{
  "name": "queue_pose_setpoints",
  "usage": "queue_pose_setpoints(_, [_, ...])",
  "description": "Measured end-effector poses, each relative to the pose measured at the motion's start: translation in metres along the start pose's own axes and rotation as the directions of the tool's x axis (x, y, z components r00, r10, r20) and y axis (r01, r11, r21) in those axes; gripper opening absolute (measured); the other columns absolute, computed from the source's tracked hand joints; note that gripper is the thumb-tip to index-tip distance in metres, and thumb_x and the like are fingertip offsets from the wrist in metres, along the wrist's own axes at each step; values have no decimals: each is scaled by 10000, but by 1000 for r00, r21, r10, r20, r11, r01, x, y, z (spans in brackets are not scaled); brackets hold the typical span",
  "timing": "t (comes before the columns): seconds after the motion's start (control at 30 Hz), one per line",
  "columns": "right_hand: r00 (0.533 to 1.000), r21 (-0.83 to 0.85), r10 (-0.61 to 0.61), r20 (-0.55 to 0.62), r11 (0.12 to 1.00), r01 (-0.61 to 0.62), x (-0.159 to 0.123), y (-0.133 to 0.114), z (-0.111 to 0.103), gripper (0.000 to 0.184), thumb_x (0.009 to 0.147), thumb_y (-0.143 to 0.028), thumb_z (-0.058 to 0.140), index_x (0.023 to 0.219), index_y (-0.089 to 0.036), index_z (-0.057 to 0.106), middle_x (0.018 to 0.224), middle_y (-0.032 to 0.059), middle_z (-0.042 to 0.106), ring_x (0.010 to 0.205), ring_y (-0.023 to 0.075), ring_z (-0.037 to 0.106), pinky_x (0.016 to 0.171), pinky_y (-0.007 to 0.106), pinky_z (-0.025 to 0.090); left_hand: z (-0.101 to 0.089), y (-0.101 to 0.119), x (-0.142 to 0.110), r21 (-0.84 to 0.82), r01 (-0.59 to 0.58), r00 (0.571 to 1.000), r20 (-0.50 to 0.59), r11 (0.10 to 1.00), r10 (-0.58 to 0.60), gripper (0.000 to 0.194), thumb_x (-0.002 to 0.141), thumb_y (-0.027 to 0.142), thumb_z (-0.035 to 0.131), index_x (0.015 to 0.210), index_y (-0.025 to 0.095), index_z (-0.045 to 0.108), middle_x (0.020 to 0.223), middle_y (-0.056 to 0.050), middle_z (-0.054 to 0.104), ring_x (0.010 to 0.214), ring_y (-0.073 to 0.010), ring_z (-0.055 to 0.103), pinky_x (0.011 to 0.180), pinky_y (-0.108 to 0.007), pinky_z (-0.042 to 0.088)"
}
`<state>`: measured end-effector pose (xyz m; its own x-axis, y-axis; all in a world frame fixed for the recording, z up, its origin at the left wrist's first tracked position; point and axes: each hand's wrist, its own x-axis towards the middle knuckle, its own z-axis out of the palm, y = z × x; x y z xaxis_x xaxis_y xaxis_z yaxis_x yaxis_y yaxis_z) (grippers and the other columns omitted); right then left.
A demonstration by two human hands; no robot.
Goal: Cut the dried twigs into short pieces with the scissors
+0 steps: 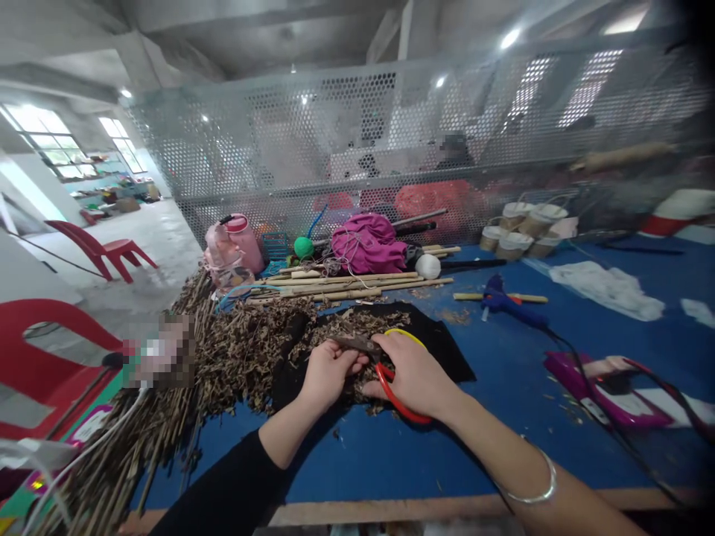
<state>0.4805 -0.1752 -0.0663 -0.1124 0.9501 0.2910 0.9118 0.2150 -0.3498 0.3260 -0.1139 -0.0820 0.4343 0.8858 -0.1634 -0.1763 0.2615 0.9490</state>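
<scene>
My right hand (416,374) is closed on a pair of scissors (405,406) with one red and one yellow handle loop; the dark blades point left. Close to the blades, my left hand (325,378) is pinched shut, and what its fingers hold is hidden. Both hands are above a pile of dried brown plant stems with curled leaves (240,350). Beneath part of the pile lies a black cloth (450,353) on the blue table (357,465).
A blue glue gun (511,305) lies to the right, its cable running past a magenta box (614,398). Behind are bamboo sticks (335,286), a magenta bundle (369,244), a green ball (303,247) and small pots (512,244). A perforated metal screen (268,149) stands behind the table.
</scene>
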Motion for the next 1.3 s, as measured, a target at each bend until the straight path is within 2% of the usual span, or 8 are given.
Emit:
queue_pose_setpoints(0.2, [999, 48, -18, -44, 999, 20, 1, -4, 6, 589, 661, -497, 667, 1104, -138, 522, 913, 107, 566, 847, 249, 529, 746, 387, 433, 2, 4, -4, -69, 7, 1000, -14, 998, -8, 234, 612, 239, 726, 783, 99, 651, 665, -44, 675, 592, -87, 619, 542, -147, 475])
queue_pose_setpoints(0.33, [996, 33, -36, -77, 999, 39, 2, -7, 9, 589, 670, -480, 658, 1119, -131, 506, 980, 125, 550, 888, 260, 512, 783, 415, 426, 5, 4, -8, -144, -2, 999, -39, 990, -3, 277, 595, 267, 741, 792, 103, 635, 695, -48, 675, 602, -89, 624, 554, -155, 482])
queue_pose_setpoints(0.47, [994, 1, -35, -100, 999, 36, 2, -7, 11, 616, 668, -477, 654, 1143, -121, 489, 1006, 137, 545, 911, 274, 502, 795, 436, 420, 8, 4, -11, -146, -39, 998, -61, 988, 31, 262, 594, 269, 739, 773, 112, 629, 675, -28, 665, 594, -89, 619, 548, -162, 487])
queue_pose_setpoints(0.67, [998, 78, 5, -70, 997, 1, 2, -8, 7, 459, 707, -442, 637, 1064, -173, 533, 931, 94, 603, 854, 239, 562, 742, 358, 450, 6, 6, -11, -116, -94, 995, -39, 989, 90, 254, 610, 289, 727, 772, 106, 659, 692, -35, 672, 604, -89, 620, 542, -154, 480])
queue_pose_setpoints(0.83, [999, 133, 36, 11, 990, -37, 0, -7, 5, 318, 762, -437, 591, 982, -210, 560, 880, 51, 641, 806, 209, 606, 701, 303, 455, 2, 5, -8, -115, -74, 996, -62, 991, 67, 296, 578, 321, 758, 752, 100, 665, 687, -56, 677, 609, -102, 626, 536, -158, 477])
queue_pose_setpoints(1.07, [997, -18, -18, -69, 1000, 16, 1, -8, 4, 568, 668, -507, 657, 1086, -143, 534, 925, 111, 600, 856, 255, 560, 741, 370, 447, 2, 4, -8, -95, -76, 994, -90, 993, 68, 225, 603, 254, 733, 762, 107, 672, 739, -58, 687, 611, -90, 626, 528, -143, 470])
queue_pose_setpoints(1.17, [996, -22, -38, -81, 999, 37, 1, -10, 5, 574, 654, -515, 665, 1068, -135, 545, 910, 113, 585, 830, 250, 548, 735, 379, 447, 3, 5, -8, -73, -75, 994, -80, 994, 70, 184, 612, 224, 714, 745, 105, 671, 728, -55, 685, 609, -90, 625, 522, -139, 464])
queue_pose_setpoints(1.3, [997, 72, 1, -74, 997, 4, 0, -11, 6, 521, 683, -483, 660, 1069, -151, 548, 920, 102, 607, 845, 237, 568, 744, 360, 461, 2, 6, -8, -62, -92, 995, -54, 994, 89, 183, 621, 241, 706, 747, 112, 674, 743, -50, 681, 620, -89, 619, 541, -145, 470])
